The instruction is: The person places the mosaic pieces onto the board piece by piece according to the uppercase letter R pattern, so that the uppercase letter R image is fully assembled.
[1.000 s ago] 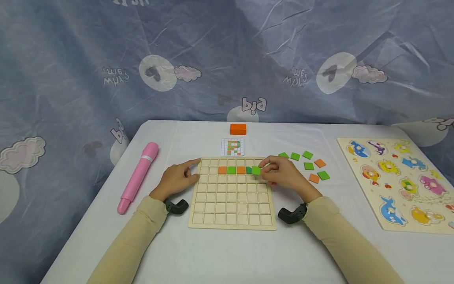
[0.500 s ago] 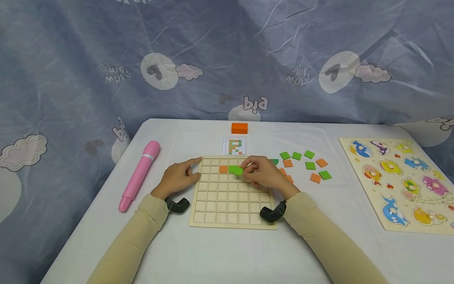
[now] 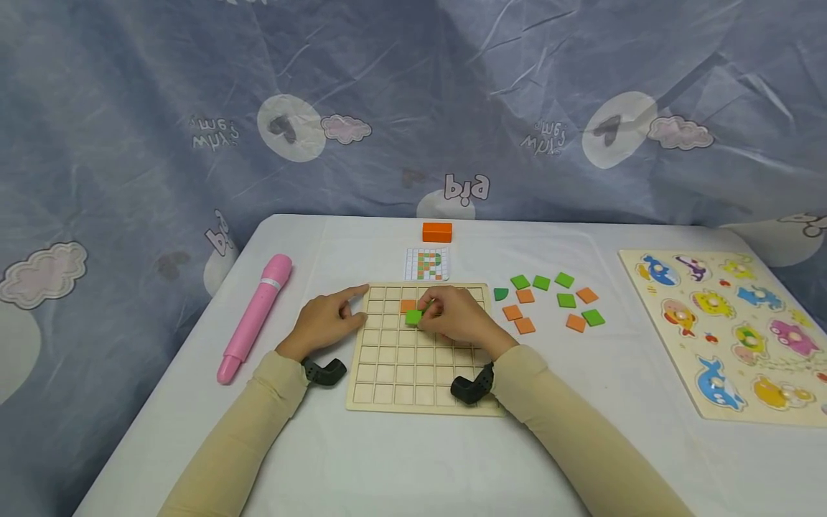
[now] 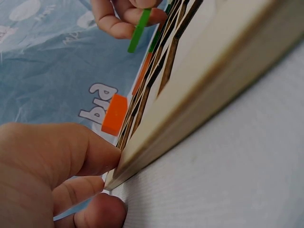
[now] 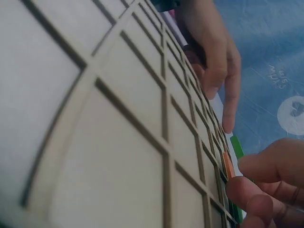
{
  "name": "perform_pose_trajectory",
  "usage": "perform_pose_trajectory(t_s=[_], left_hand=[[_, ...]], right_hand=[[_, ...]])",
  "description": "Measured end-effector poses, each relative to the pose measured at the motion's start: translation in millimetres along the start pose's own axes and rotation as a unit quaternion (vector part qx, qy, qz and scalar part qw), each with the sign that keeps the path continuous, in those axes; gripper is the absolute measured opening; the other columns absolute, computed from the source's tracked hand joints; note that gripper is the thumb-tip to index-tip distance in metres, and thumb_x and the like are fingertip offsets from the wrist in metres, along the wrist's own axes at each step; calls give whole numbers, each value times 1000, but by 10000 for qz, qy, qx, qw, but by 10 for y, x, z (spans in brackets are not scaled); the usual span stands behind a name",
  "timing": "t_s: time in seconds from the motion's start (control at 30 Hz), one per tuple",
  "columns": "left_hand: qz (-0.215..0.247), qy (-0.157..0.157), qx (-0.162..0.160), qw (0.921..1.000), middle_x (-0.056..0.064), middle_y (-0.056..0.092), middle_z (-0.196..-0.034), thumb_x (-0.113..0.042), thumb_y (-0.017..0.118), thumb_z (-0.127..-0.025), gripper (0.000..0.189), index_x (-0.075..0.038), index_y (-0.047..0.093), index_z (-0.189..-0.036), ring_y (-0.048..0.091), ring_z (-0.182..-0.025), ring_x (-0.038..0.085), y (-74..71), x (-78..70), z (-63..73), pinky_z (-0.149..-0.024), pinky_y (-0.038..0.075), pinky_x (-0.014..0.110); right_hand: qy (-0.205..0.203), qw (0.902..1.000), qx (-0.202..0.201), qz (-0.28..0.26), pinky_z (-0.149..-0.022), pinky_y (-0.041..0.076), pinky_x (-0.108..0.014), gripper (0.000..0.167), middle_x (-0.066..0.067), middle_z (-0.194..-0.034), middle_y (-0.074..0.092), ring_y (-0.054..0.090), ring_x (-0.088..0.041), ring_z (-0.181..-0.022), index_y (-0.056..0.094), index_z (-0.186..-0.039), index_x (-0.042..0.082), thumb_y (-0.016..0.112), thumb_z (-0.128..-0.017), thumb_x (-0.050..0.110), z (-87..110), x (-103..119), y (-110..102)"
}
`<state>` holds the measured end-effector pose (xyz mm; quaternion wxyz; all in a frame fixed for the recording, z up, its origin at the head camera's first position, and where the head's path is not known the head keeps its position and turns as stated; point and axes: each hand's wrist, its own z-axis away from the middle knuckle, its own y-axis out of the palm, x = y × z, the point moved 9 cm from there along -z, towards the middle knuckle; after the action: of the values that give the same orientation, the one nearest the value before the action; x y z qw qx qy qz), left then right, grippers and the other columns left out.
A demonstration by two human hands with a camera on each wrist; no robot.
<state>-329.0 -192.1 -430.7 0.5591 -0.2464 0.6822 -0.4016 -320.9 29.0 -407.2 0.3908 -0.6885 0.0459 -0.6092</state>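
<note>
The wooden grid board (image 3: 394, 393) lies on the white table. My left hand (image 3: 323, 325) rests at its far left corner, index finger stretched out and thumb touching the left edge; in the left wrist view the thumb (image 4: 90, 147) meets the rim. Over the upper rows, my right hand (image 3: 455, 316) pinches a green square tile (image 3: 413, 317) between thumb and fingers. Just behind that tile an orange tile (image 3: 408, 306) sits in a cell of the second row. The rest of this row is hidden behind my right hand in the head view.
Loose green tiles (image 3: 566, 300), orange tiles (image 3: 525, 325) and a dark green rounded piece (image 3: 500, 294) lie right of the board. Behind it are a pattern card (image 3: 427, 265) and an orange block (image 3: 437, 233). A pink microphone-like stick (image 3: 255, 319) lies left, an animal puzzle (image 3: 672, 345) right.
My right hand has moved left across the board with the green tile, from the row's right end to near the orange tile. My left hand stays at the corner.
</note>
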Motion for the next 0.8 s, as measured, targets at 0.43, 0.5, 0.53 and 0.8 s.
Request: perform_pose_trajectory(t_s=[0.43,0.5,0.53,0.8], left_hand=[[-25,52,-25,10000,-4,60,-74,-28,70,-97,60,-12,61,-155,51,-62,13,5,15,-5,-61,38,32],[-34,54,-27,10000,-4,60,-74,-28,70,-98,60,-12,61,-155,51,-62,13,11,21,-6,-61,37,32],[-35,48,-24,10000,-4,60,-74,-28,71,-97,60,-13,61,-155,51,-62,13,14,23,-6,-61,37,32],[-26,36,-13,10000,-4,61,-74,-27,70,-97,61,-12,61,-155,52,-64,13,5,24,1,-62,38,32]], right_hand=[[-42,9967,-123,801,-77,48,-33,17,1,-79,65,54,-13,-70,73,-105,3,81,-89,4,-73,81,94],[-8,9965,-102,827,-77,48,-33,18,1,-79,65,54,-14,-70,73,-105,3,82,-89,4,-73,79,104],[2,9964,-95,839,-77,48,-33,18,1,-79,65,54,-14,-70,73,-105,3,82,-89,4,-75,76,108],[54,9961,-69,872,-79,48,-34,17,2,-79,64,54,-14,-71,74,-105,4,82,-90,5,-84,75,123]])
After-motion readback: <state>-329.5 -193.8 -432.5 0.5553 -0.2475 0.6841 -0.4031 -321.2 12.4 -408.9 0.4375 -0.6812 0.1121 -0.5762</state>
